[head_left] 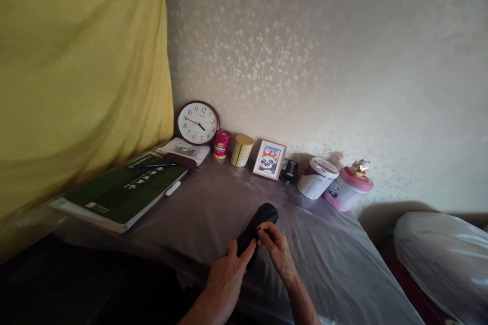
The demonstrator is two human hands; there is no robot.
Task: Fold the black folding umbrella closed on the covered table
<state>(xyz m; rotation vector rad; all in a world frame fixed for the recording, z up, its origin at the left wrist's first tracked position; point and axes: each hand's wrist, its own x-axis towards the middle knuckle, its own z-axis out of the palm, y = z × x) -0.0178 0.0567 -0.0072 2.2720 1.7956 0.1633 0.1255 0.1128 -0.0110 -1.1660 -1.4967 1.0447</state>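
A dark, elongated bundle that looks like a folded umbrella lies on the grey-covered table, its rounded far end pointing away from me. My left hand grips its near part, thumb on one side and index finger along the other. At the middle of the bundle, the thumb and index finger of my right hand are pinched together on its right side. A small dark bit shows at those fingertips, perhaps a strap, too small to make out. The near end is partly hidden behind my left hand.
Along the wall stand a clock, a pink can, a yellow-lidded can, a framed panda picture, a black device, a white tub and a pink tub. Left lies a large green book.
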